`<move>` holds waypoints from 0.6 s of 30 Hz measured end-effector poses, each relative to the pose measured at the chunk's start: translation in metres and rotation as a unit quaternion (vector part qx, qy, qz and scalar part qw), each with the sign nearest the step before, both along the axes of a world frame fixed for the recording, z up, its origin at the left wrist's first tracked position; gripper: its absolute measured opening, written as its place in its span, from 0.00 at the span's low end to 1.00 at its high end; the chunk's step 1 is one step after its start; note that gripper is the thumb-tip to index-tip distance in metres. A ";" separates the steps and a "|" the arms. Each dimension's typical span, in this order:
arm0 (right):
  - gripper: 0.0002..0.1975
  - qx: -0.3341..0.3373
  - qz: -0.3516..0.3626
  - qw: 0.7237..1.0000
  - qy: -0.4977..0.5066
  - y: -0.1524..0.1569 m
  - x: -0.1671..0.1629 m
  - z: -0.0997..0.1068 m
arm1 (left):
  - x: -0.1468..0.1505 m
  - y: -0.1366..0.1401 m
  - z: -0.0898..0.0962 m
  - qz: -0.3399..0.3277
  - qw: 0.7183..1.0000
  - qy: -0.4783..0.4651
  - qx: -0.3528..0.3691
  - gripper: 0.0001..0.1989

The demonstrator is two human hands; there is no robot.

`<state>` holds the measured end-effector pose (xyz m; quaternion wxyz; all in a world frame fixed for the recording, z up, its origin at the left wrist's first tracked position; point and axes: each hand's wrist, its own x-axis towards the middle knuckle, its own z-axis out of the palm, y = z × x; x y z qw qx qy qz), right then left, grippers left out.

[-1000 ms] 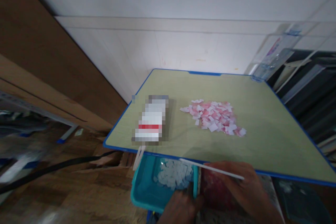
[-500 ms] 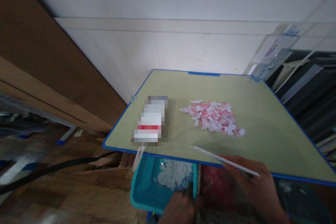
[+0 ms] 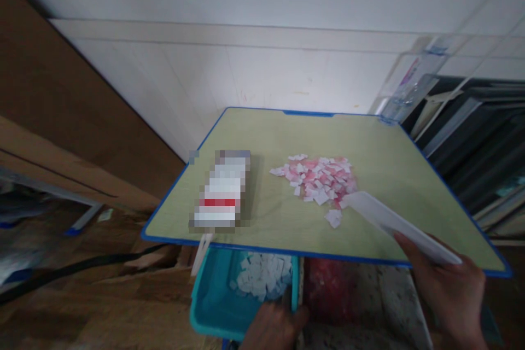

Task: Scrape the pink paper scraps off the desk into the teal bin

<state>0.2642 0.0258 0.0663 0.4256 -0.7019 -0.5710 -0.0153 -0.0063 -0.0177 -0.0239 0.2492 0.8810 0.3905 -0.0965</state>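
My right hand (image 3: pixel 451 276) is closed around a flat white plastic strip (image 3: pixel 394 219), its far end at the lower right of a pile of small pink and white paper-like pieces (image 3: pixel 324 178). One piece (image 3: pixel 334 219) lies apart, just below the pile. The pile rests on a pale green tabletop (image 3: pixel 262 136) with a blue edge. Under the near edge, my left hand (image 3: pixel 273 325) grips the right rim of a teal tub (image 3: pixel 205 306). Small white pieces (image 3: pixel 264 273) lie inside that tub. Part of the left hand's grip is in shadow.
A pixelated white item with a red band (image 3: pixel 221 191) lies on the table's left. A clear bottle (image 3: pixel 404 87) stands at the back right corner. Dark panels (image 3: pixel 471 115) lean at the right, and a wall (image 3: pixel 262 71) rises behind. A black cable (image 3: pixel 102 260) runs at left.
My right hand has moved right, and the strip's end has advanced to the pile. A piece now sits below the pile. My left hand keeps its hold on the tub; the view has shifted slightly.
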 end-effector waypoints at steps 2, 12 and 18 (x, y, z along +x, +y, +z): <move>0.11 0.031 -0.039 0.999 0.000 -0.001 0.005 -0.002 | 0.001 0.000 0.002 -0.004 1.000 0.004 -0.003 0.17; 0.11 -0.029 0.091 0.993 0.076 -0.017 -0.017 0.006 | -0.001 0.000 -0.004 -0.006 1.000 0.019 -0.009 0.18; 0.09 -0.018 0.048 0.996 0.071 -0.014 -0.017 0.010 | -0.001 0.002 -0.001 -0.014 1.000 0.023 -0.004 0.16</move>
